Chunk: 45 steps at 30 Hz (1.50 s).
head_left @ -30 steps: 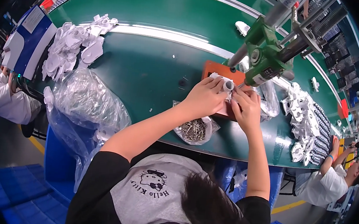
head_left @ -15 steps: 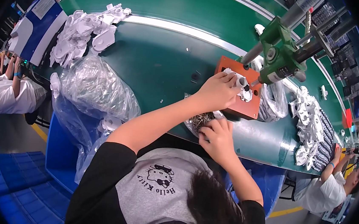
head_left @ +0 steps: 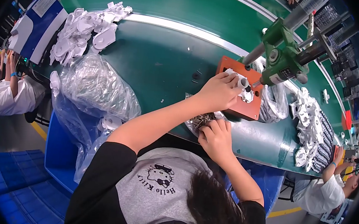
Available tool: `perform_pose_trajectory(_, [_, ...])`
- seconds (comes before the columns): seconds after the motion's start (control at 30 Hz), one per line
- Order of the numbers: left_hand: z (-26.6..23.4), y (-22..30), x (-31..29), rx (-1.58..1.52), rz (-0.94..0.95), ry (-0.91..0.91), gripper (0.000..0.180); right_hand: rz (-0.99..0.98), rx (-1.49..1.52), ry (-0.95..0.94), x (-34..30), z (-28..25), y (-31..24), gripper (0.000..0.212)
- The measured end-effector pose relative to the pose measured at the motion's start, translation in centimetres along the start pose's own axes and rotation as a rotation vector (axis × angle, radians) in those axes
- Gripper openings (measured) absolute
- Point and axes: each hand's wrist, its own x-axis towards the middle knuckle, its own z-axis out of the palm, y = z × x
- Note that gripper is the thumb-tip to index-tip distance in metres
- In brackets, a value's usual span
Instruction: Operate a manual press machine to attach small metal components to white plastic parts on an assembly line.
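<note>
My left hand (head_left: 221,92) reaches across to the orange block (head_left: 242,111), fingers closed on a white plastic part (head_left: 244,94) that lies on it. A short grey tube (head_left: 242,82) shows beside the fingertips. Just beyond, the green press head (head_left: 277,67) stands over the block's right side. Nearer to me, my right hand (head_left: 217,137) is bent, its fingertips at a clear bag of thin metal pins (head_left: 201,120). Those fingers are curled together at the pins; whatever they pinch is hidden.
White plastic parts are heaped at the far left (head_left: 84,31) and at the right (head_left: 306,127). A clear plastic bag (head_left: 100,86) lies left on the green table (head_left: 158,63), above a blue bin (head_left: 61,144). Another bag (head_left: 274,105) sits behind the block. Co-workers sit on both sides.
Both my hands stay nearly where they were. The right fingers have shifted slightly at the bag of pins.
</note>
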Motion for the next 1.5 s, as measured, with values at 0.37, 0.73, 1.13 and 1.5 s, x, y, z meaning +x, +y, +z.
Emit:
perform_pose_trajectory(0.37, [0.0, -0.3, -0.1, 0.039, 0.005, -0.026, 0.02, 0.398, 0.58, 0.146, 2.0, -5.2, 3.6, 0.006])
perform_pose_trajectory(0.73, [-0.1, 0.0, 0.1, -0.011, -0.015, -0.008, 0.016, 0.764, 0.58, 0.399, 4.8, -5.0, 12.6, 0.013])
perform_pose_trajectory(1.13, [-0.1, -0.3, 0.1, -0.008, -0.013, 0.009, 0.014, 0.483, 0.348, 0.128, 3.9, -6.6, 12.2, 0.012])
perform_pose_trajectory(1.5, [-0.1, -0.1, 0.4, -0.024, -0.01, 0.016, 0.012, 0.16, -0.067, -0.12, 5.8, -8.5, 11.9, 0.009])
